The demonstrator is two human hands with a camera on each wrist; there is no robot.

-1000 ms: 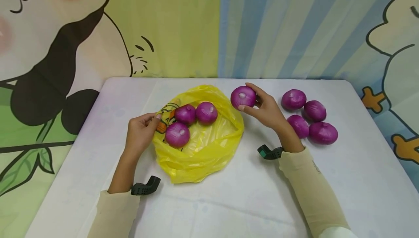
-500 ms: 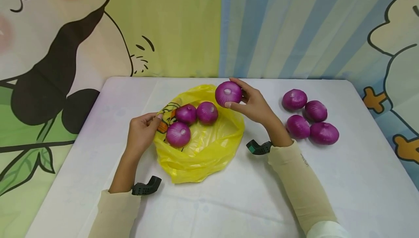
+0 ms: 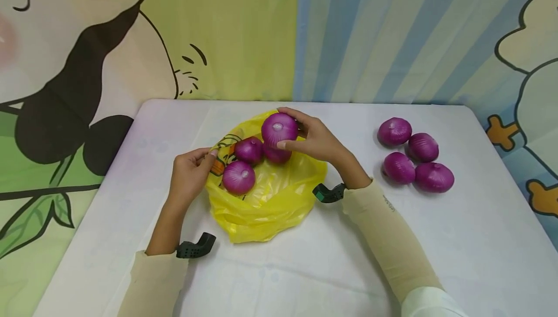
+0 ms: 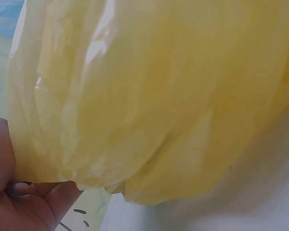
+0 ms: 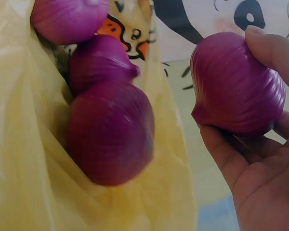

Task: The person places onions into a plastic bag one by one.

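Observation:
My left hand (image 3: 190,174) pinches the left rim of a yellow plastic bag (image 3: 266,220), which lies with its mouth spread wide. In the left wrist view the bag (image 4: 159,106) fills most of the picture, its edge between thumb and fingers (image 4: 62,197). Over the bag's far side, my right hand (image 3: 320,140) grips a purple onion (image 3: 279,128) by its sides. Three onions rest in the bag: one in front (image 3: 239,177), one behind it (image 3: 249,150), and one (image 3: 277,155) partly hidden below the held onion. The right wrist view shows the held onion (image 5: 238,86) apart from those.
Several more purple onions (image 3: 398,168) sit grouped on the right of the white table (image 3: 348,268). A cartoon-printed cloth (image 3: 235,31) stands behind the table's far edge. Each wrist wears a black device (image 3: 196,246).
My right hand has carried its onion leftward, from beside the bag's right rim to above the onions in it. The left hand keeps its pinch in place.

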